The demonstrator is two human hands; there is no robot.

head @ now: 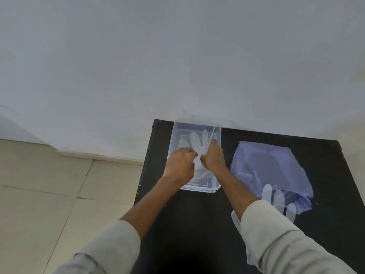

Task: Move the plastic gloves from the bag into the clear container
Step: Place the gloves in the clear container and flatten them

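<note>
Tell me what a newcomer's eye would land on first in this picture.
First, the two hands meeting over the clear container at the table's far left: the left hand and right hand press a translucent glove flat inside it. Next, the crumpled bluish bag to the right on the black table, with another glove lying at its near edge.

A black table (325, 165) is seen. A clear container (176, 135), a bluish bag (276, 165) and a loose glove (276, 198) are laid on it
</note>
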